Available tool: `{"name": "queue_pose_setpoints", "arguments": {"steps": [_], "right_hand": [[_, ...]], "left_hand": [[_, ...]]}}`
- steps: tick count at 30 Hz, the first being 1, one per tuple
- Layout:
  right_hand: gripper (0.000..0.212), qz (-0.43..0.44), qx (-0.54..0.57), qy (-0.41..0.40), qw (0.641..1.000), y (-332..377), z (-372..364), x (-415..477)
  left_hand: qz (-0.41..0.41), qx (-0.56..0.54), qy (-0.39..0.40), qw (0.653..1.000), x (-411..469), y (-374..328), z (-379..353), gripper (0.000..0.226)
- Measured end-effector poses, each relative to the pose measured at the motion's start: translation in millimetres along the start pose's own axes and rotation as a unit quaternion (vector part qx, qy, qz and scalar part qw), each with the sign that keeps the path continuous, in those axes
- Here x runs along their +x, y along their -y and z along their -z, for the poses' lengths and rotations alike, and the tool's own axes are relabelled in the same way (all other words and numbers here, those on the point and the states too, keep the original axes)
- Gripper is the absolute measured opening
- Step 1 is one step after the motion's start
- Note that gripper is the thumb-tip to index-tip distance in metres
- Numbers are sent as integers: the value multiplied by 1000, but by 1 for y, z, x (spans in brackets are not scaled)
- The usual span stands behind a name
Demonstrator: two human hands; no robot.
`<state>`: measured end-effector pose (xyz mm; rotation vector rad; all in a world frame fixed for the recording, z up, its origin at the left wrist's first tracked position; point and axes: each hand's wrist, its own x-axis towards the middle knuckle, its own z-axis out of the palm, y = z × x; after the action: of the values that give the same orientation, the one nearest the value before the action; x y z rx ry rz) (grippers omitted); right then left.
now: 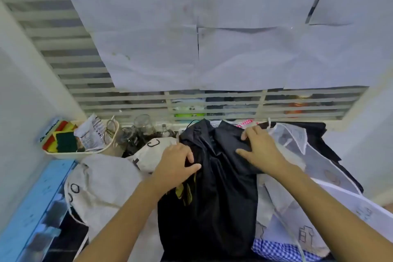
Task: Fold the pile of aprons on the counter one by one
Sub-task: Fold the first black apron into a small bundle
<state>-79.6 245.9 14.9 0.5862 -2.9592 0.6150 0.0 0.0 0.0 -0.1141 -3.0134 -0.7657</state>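
Note:
A black apron (219, 193) with a yellow print lies crumpled on top of the pile in the middle of the counter. My left hand (175, 166) grips a fold on its left side, thumb and fingers curled into the cloth. My right hand (258, 148) pinches the cloth near its upper right part. A cream apron (102, 178) with black letters lies to the left. A white sheer apron (297, 168) with line drawings lies to the right, over a blue checked one (282, 250).
A cream basket (70, 153) holding sponges and a packet stands at the back left. Glass jars (136, 134) stand behind the pile by the louvred window. A blue ledge (34, 206) runs along the left. White walls close in on both sides.

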Motion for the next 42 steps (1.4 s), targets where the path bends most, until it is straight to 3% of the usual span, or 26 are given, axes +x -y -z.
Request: {"name": "queue_pose_setpoints", "arguments": {"steps": [3,6,10,13,16,19,22,27,31,34,36,38,40,42], "right_hand": [[96,-9,-15,125,992,-8,-25,-3],[119,-21,-74,209,975,-22,-53,-16],[88,-46,-26,185,981,-46,-67,-19],[58,-41,121,71,989,-46,-53,-21],[33,-96,266,-7,959,-33,-4,-22],[20,-143,378,-20,915,-31,48,-23],[17,-168,428,-5,888,-45,85,-28],[23,-188,468,-43,862,-88,120,-32],[23,-278,550,-169,769,-142,129,-38],[43,-321,455,-161,815,-179,109,-51],[60,-319,383,-123,858,-185,85,-67],[81,-282,292,-93,909,-179,57,-84],[97,-249,216,-70,941,-168,32,-99],[98,-229,182,-52,955,-154,9,-118]], "left_hand": [[44,-40,71,996,1,5,-28,34],[64,-32,107,992,1,10,-55,54],[99,-6,146,984,4,16,-74,56],[121,-54,140,981,5,16,-76,51],[152,-166,-2,974,1,-2,-65,55],[159,-226,-112,955,2,-27,-53,83],[126,-245,-68,959,12,-50,-55,116],[124,-61,-15,990,11,-65,-88,124],[142,-25,-43,989,-16,-71,-113,126],[268,4,-30,963,-42,-63,-127,123],[380,-95,-37,919,-57,-54,-135,131],[435,-258,-92,858,-63,-46,-141,130],[447,-334,-141,818,-65,-48,-140,90],[436,-296,-123,841,-69,-52,-136,31]]}}
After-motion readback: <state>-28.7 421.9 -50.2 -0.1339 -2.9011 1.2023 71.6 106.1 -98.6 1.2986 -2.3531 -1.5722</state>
